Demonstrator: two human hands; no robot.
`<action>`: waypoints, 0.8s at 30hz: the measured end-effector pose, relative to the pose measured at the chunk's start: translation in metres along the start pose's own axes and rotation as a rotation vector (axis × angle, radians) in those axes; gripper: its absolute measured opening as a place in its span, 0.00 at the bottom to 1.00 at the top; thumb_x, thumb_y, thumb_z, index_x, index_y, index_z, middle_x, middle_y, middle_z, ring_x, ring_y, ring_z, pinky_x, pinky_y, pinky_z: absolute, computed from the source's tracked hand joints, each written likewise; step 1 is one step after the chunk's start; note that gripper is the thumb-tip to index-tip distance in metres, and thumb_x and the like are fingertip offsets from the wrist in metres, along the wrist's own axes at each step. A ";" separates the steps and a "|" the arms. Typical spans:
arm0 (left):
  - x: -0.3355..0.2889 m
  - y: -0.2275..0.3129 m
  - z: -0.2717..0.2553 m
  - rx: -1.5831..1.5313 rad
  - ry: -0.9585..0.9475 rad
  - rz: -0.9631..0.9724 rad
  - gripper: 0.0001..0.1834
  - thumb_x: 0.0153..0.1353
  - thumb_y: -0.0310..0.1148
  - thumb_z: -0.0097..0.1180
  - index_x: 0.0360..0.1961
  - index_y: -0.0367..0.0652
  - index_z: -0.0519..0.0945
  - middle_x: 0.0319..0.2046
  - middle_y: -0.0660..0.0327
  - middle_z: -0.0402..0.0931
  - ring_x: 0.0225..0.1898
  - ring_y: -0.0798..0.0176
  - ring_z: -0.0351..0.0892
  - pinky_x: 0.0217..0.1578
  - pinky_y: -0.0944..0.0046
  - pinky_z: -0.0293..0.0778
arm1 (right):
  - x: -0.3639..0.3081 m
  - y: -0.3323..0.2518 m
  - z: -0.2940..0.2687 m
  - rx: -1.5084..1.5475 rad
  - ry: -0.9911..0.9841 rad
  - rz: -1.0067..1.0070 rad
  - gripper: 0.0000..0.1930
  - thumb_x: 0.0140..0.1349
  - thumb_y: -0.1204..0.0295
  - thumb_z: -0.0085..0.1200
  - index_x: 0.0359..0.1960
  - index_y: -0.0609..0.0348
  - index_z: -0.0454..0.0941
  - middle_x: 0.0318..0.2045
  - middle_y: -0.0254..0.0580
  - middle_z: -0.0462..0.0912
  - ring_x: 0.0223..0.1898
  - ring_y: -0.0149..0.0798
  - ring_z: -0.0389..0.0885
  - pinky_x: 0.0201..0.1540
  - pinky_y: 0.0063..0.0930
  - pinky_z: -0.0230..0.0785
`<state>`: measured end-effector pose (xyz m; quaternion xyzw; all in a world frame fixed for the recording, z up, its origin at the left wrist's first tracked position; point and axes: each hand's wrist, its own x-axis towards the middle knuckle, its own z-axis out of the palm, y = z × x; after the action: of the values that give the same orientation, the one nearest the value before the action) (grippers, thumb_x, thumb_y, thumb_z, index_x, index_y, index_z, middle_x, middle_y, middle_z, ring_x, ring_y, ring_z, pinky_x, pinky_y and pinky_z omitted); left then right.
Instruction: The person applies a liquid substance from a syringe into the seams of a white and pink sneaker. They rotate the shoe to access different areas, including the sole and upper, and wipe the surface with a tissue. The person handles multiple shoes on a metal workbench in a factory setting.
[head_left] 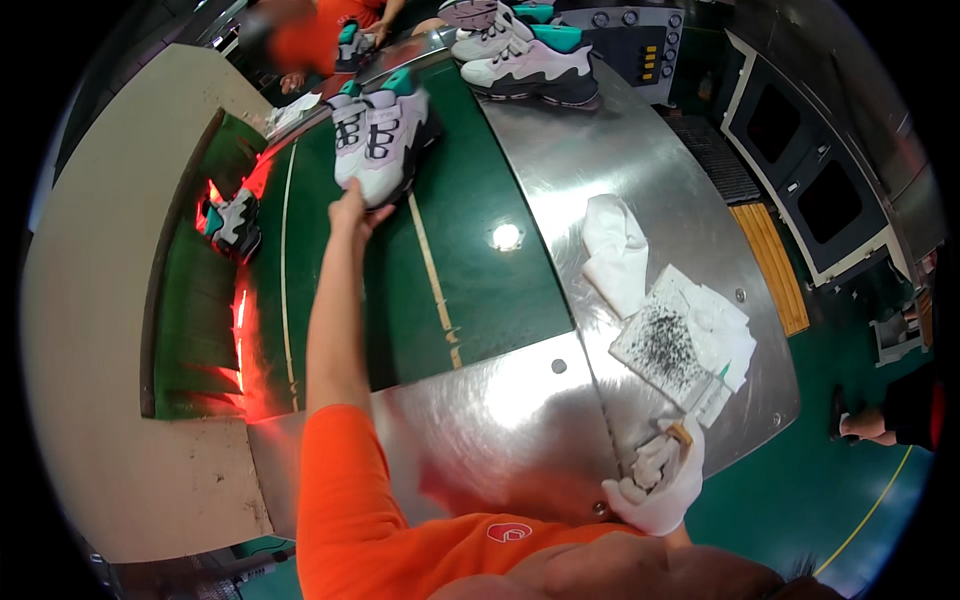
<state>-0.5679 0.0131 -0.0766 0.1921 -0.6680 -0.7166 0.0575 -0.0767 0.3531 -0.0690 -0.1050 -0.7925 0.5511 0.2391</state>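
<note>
My left hand (352, 213) is bare and stretched far out over the green conveyor belt (470, 270). Its fingers touch the toe of a pair of white, black and teal sneakers (378, 135) lying on the belt. My right hand (657, 482) wears a white glove. It rests at the near edge of the steel table (640, 160), closed on a small brush with a tan handle (682, 432).
Another sneaker (236, 224) sits at the red-lit mouth of a tunnel on the left. More sneakers (528, 62) stand at the far end of the table. A white rag (614, 252) and a speckled pad (668, 344) lie on the steel. A person in orange works beyond.
</note>
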 end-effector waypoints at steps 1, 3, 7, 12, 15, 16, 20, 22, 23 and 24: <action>0.011 -0.018 0.023 0.032 -0.108 -0.104 0.32 0.65 0.49 0.58 0.52 0.25 0.70 0.42 0.45 0.78 0.28 0.48 0.82 0.27 0.52 0.86 | -0.001 -0.003 -0.001 0.067 0.007 0.077 0.55 0.28 0.73 0.76 0.64 0.70 0.59 0.43 0.46 0.73 0.34 0.31 0.72 0.38 0.24 0.69; 0.058 -0.026 0.022 0.241 -0.099 -0.250 0.26 0.67 0.50 0.53 0.41 0.30 0.77 0.35 0.47 0.79 0.31 0.51 0.84 0.21 0.56 0.82 | -0.005 -0.004 0.003 0.322 0.098 0.384 0.55 0.27 0.74 0.77 0.63 0.68 0.60 0.40 0.41 0.72 0.25 0.25 0.65 0.29 0.19 0.65; 0.013 0.059 0.069 1.675 0.159 0.859 0.24 0.63 0.51 0.52 0.32 0.36 0.81 0.31 0.46 0.83 0.36 0.47 0.85 0.33 0.49 0.79 | -0.004 -0.002 0.012 0.364 0.284 0.431 0.52 0.27 0.72 0.79 0.59 0.70 0.62 0.38 0.42 0.72 0.22 0.22 0.66 0.25 0.19 0.65; 0.016 0.116 0.241 1.066 -0.221 1.296 0.30 0.58 0.54 0.57 0.47 0.35 0.78 0.43 0.46 0.81 0.47 0.44 0.81 0.48 0.51 0.74 | 0.021 -0.022 -0.007 0.511 0.134 0.912 0.49 0.25 0.67 0.81 0.53 0.72 0.66 0.33 0.39 0.74 0.25 0.24 0.72 0.28 0.18 0.68; 0.048 0.124 0.323 0.703 -0.461 0.929 0.52 0.50 0.64 0.64 0.63 0.30 0.68 0.57 0.45 0.75 0.59 0.51 0.75 0.59 0.58 0.68 | 0.025 -0.009 -0.012 0.574 0.156 1.097 0.48 0.24 0.62 0.82 0.50 0.72 0.69 0.32 0.38 0.75 0.29 0.28 0.75 0.31 0.20 0.70; 0.049 0.120 0.331 0.740 -0.506 0.865 0.56 0.46 0.65 0.67 0.64 0.30 0.66 0.57 0.46 0.74 0.58 0.53 0.74 0.59 0.57 0.67 | 0.021 -0.005 -0.014 0.576 0.159 1.115 0.48 0.24 0.60 0.82 0.50 0.71 0.69 0.32 0.38 0.75 0.29 0.30 0.75 0.32 0.22 0.71; 0.025 0.113 0.321 0.618 -0.671 0.756 0.50 0.39 0.48 0.79 0.58 0.27 0.72 0.48 0.47 0.78 0.47 0.59 0.81 0.47 0.61 0.77 | 0.001 0.009 -0.018 0.505 0.124 1.044 0.48 0.25 0.54 0.81 0.49 0.70 0.71 0.35 0.43 0.78 0.31 0.36 0.79 0.36 0.28 0.75; 0.020 0.106 0.303 0.498 -0.802 0.852 0.48 0.43 0.43 0.77 0.63 0.31 0.69 0.46 0.51 0.79 0.45 0.63 0.81 0.47 0.63 0.75 | -0.009 0.012 -0.015 0.438 0.144 0.996 0.49 0.26 0.52 0.81 0.49 0.70 0.71 0.37 0.47 0.79 0.33 0.39 0.80 0.37 0.31 0.77; 0.005 0.100 0.298 0.579 -0.903 0.698 0.46 0.46 0.42 0.75 0.65 0.36 0.69 0.49 0.52 0.78 0.47 0.62 0.79 0.51 0.64 0.72 | -0.012 0.012 -0.013 0.432 0.182 1.012 0.49 0.27 0.52 0.80 0.50 0.69 0.71 0.38 0.48 0.80 0.34 0.41 0.81 0.38 0.33 0.77; -0.018 0.101 0.287 0.688 -0.943 0.737 0.44 0.45 0.40 0.75 0.65 0.41 0.70 0.52 0.54 0.77 0.51 0.59 0.78 0.55 0.63 0.69 | -0.009 0.013 -0.012 0.509 0.231 1.088 0.49 0.27 0.52 0.80 0.50 0.69 0.70 0.39 0.49 0.80 0.35 0.42 0.82 0.38 0.35 0.78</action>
<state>-0.6698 0.2776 0.0355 -0.3724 -0.8327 -0.4048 -0.0637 -0.0640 0.3642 -0.0801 -0.4935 -0.4375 0.7513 0.0253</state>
